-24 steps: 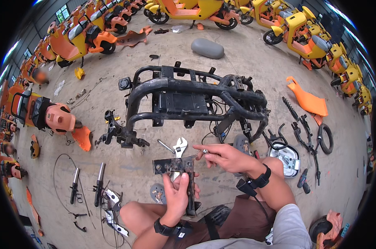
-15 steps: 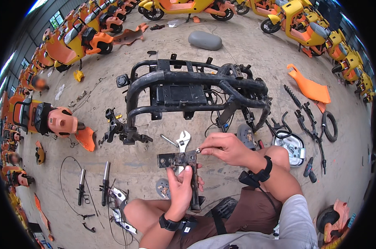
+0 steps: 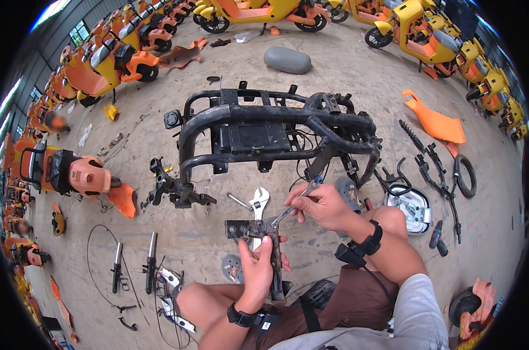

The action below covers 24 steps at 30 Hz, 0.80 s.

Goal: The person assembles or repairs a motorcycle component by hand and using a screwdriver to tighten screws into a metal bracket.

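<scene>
My left hand point(image 3: 256, 268) grips a dark, worn T-shaped metal bracket point(image 3: 238, 228) low in the middle of the head view, thumb along its upright arm. My right hand point(image 3: 323, 207) is closed on a slim silver wrench point(image 3: 286, 213), angled down so its lower end touches the bracket's right corner. Just beyond the bracket an adjustable wrench point(image 3: 259, 198) lies on the floor, partly hidden by it, beside a short metal bar point(image 3: 239, 201).
A bare black scooter frame point(image 3: 250, 111) lies ahead. Fork tubes point(image 3: 152, 262) and cables are left; grey clogs point(image 3: 346, 192), a white-rimmed tray point(image 3: 413, 213), handlebar parts point(image 3: 433, 175) and an orange panel point(image 3: 430, 122) are right. Yellow-orange scooters point(image 3: 416, 41) line the surroundings.
My right hand has risen; a long wrench now shows in it, slanting onto the bracket, where earlier only a small metal piece showed. The bracket has shifted slightly right.
</scene>
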Available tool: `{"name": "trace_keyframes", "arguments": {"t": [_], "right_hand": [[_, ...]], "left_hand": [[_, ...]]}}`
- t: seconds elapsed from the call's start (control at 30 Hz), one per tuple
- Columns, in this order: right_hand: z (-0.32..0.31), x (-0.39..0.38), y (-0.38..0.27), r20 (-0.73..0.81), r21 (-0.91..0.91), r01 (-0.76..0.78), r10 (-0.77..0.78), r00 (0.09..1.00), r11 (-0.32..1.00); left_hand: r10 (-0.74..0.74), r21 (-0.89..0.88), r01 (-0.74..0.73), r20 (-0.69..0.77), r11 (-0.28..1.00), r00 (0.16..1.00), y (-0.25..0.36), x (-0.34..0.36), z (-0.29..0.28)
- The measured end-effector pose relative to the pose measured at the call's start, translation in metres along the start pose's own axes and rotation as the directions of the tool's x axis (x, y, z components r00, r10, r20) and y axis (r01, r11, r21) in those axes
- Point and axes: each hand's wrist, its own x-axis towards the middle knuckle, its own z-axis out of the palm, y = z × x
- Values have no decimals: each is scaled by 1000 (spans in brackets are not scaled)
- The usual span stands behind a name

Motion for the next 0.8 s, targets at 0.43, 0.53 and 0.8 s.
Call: {"name": "trace_keyframes", "arguments": {"t": [0.43, 0.53, 0.8], "right_hand": [[17, 2, 12, -12, 161, -57, 59, 998, 985], [15, 7, 18, -47, 196, -146, 158, 986, 970], [12, 12, 15, -121, 183, -228, 252, 960, 956]], "left_hand": [[12, -16, -12, 6, 1000, 1000, -5, -1, 2], [-2, -15, 2, -3, 1000, 1000, -8, -1, 3], [-36, 56, 34, 36, 998, 999, -9, -7, 8]]}}
